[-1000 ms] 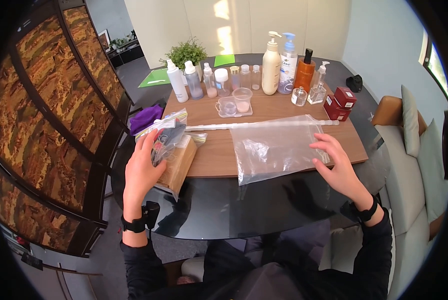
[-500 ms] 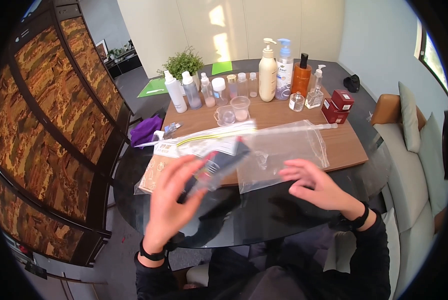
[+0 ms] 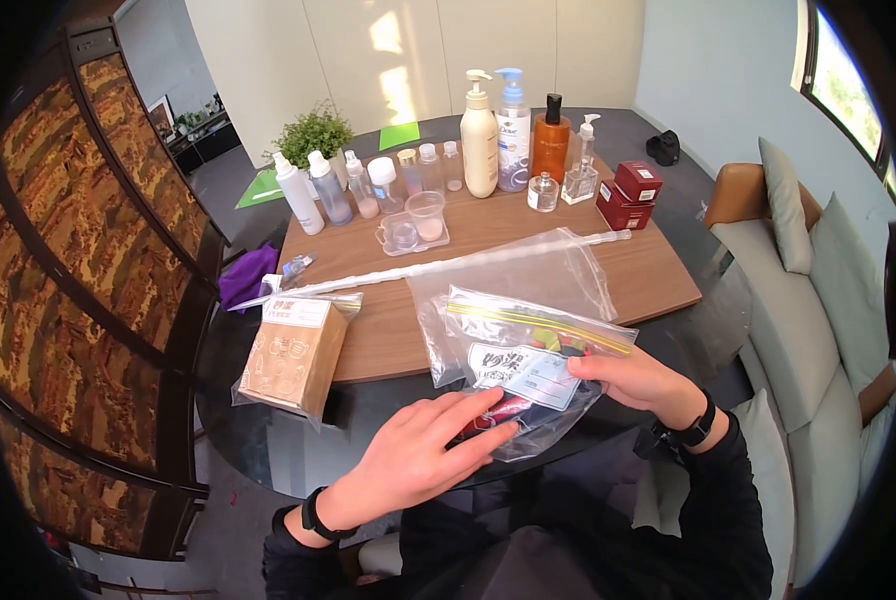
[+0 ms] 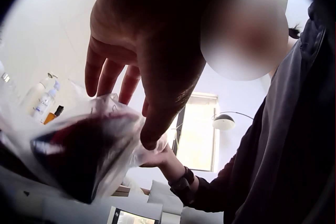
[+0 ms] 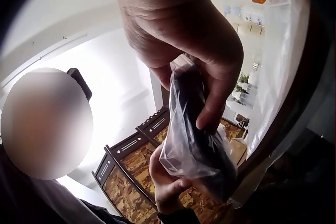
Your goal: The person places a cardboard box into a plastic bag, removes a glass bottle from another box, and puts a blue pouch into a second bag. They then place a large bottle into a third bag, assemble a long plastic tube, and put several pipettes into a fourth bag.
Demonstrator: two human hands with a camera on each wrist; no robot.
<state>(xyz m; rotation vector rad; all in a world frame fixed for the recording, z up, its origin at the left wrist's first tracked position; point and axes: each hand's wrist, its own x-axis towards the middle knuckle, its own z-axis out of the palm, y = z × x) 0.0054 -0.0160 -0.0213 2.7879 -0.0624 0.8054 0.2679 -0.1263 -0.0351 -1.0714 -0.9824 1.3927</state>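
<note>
In the head view my right hand [image 3: 638,380] grips the right side of a clear zip bag [image 3: 458,310], thumb on its front. The bag has a yellow-striped seal, a printed label and dark and red contents, whose kind is hidden by label and folds. My left hand [image 3: 413,455] lies at the bag's lower left, straight fingers touching its front. In the left wrist view the left thumb is spread from the fingers beside the bag. A larger clear plastic bag [image 3: 558,265] lies flat behind, partly covered by the held one.
A bagged cardboard box [image 3: 293,360] stands at the wooden board's [image 3: 388,360] left front corner, a purple cloth [image 3: 248,275] behind it. Several bottles, including a cream pump bottle [image 3: 480,140], line the back. Red boxes [image 3: 628,200] stand at right. A small clear tray [image 3: 438,245] holds containers.
The zip bag has come from atop the box at left to front centre, first in my left hand. My right hand now grips it, and the left fingers rest on its front.
</note>
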